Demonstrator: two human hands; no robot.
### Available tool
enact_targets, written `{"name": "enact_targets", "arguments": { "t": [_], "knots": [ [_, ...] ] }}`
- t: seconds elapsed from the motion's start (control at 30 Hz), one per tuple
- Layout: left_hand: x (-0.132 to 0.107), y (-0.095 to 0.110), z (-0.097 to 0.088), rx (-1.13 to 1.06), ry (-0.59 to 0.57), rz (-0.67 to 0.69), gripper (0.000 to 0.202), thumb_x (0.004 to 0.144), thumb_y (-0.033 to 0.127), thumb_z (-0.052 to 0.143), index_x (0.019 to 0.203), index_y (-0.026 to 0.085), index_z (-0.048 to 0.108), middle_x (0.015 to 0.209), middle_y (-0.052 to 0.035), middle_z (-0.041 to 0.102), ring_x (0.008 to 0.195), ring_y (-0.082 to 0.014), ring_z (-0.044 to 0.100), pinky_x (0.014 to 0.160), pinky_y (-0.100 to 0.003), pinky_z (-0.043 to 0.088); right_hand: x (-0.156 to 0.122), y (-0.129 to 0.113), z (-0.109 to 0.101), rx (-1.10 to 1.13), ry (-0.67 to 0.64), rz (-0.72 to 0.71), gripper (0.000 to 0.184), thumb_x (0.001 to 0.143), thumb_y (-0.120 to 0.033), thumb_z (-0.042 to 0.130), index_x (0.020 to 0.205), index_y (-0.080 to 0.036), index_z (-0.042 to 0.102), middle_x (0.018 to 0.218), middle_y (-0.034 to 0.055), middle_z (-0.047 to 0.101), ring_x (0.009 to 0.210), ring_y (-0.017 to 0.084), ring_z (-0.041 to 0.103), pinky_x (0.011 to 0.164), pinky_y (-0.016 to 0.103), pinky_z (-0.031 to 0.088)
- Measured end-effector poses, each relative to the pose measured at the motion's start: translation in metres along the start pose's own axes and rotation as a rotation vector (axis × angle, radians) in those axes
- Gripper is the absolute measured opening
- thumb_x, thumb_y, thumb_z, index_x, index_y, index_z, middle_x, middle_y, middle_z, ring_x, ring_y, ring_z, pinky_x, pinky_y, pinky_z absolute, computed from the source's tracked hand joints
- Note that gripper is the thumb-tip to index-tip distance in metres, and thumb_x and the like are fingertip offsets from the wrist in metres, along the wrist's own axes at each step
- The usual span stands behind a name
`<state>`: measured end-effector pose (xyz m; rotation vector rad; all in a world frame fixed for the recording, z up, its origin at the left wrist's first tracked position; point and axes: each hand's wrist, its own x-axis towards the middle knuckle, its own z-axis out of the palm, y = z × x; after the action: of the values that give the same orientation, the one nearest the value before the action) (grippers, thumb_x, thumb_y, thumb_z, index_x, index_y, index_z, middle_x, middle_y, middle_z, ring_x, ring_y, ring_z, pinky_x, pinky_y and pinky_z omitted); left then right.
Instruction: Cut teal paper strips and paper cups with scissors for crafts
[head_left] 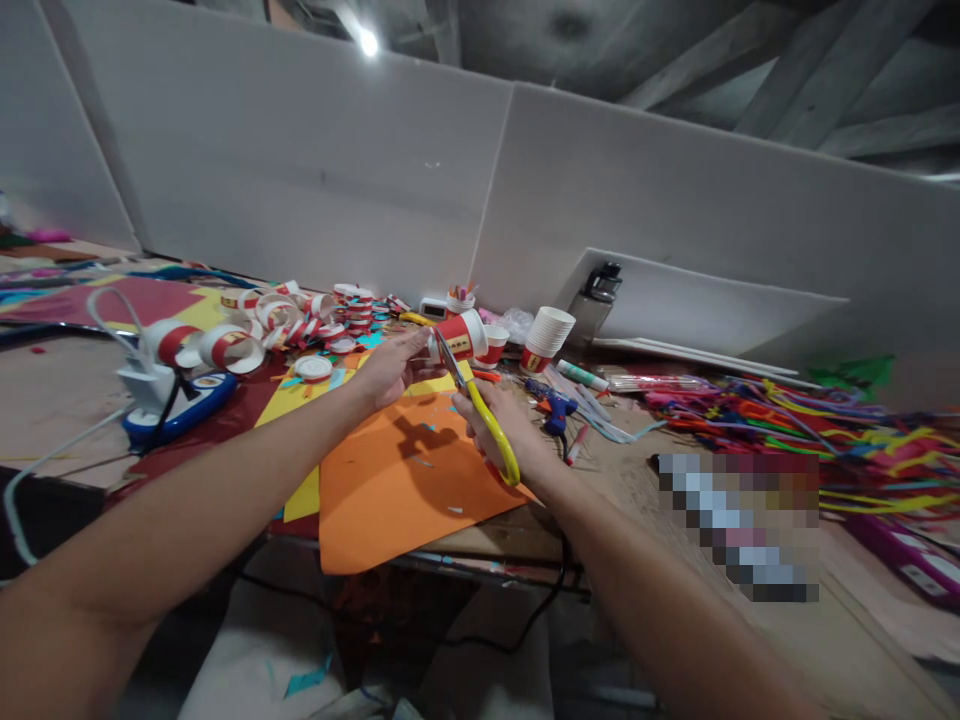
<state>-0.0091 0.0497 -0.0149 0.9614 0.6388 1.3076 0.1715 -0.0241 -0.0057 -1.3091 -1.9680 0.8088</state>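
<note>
My left hand (394,368) grips a red and white paper cup (466,336) by its base end, the cup tipped on its side with its rim to the right. Yellow-handled scissors (491,430) are in my right hand (506,420), their blades pointing up and left against the cup. Whether the blades have cut into the cup wall, I cannot tell. Beneath both hands lies a sheet of orange paper (375,500), with yellow paper under its left edge.
Cut cup rings (232,348) pile up at the left, behind a blue power strip (180,408). Stacked paper cups (547,335), a dark bottle (596,300) and a blue glue gun (556,408) stand or lie right of centre. Colourful pipe cleaners (795,410) spread across the right.
</note>
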Motion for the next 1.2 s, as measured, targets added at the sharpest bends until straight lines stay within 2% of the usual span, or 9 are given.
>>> {"name": "enact_targets", "arguments": {
  "t": [0.4,0.87,1.07,1.2],
  "knots": [
    [0.000,0.000,0.000,-0.017,-0.012,0.039,0.023,0.084,0.035,0.068,0.092,0.013,0.068,0.092,-0.0088,0.074,0.079,-0.0159,0.069,0.080,-0.034,0.058,-0.003,0.001,0.004,-0.040,0.032,-0.022,0.025,0.090,-0.046,0.049,0.087,-0.022,0.049,0.065,-0.0036,0.051,0.050,0.009,0.045,0.045,0.019,0.031],
    [-0.001,-0.003,-0.001,0.028,0.000,0.026,0.028,0.084,0.038,0.068,0.093,0.012,0.067,0.088,-0.0094,0.074,0.073,-0.0153,0.069,0.077,-0.033,0.058,-0.002,-0.010,0.008,0.104,0.012,0.123,0.024,0.090,-0.044,0.047,0.084,-0.021,0.046,0.056,-0.0064,0.047,0.044,0.008,0.042,0.043,0.018,0.032],
    [-0.001,0.000,-0.003,0.037,-0.021,0.027,0.027,0.082,0.037,0.070,0.091,0.011,0.067,0.089,-0.0094,0.073,0.073,-0.0148,0.068,0.076,-0.032,0.059,0.000,-0.004,0.007,0.015,0.041,0.085,0.025,0.090,-0.044,0.046,0.082,-0.021,0.047,0.055,-0.0052,0.047,0.045,0.009,0.044,0.043,0.019,0.031],
    [-0.001,0.001,-0.003,0.071,-0.041,0.087,0.034,0.075,0.039,0.077,0.094,0.012,0.068,0.091,-0.0081,0.072,0.075,-0.0149,0.068,0.078,-0.033,0.059,0.000,0.001,0.006,-0.021,0.035,0.009,0.027,0.091,-0.047,0.046,0.086,-0.021,0.049,0.059,-0.0043,0.050,0.048,0.010,0.046,0.044,0.019,0.032]
  ]
}}
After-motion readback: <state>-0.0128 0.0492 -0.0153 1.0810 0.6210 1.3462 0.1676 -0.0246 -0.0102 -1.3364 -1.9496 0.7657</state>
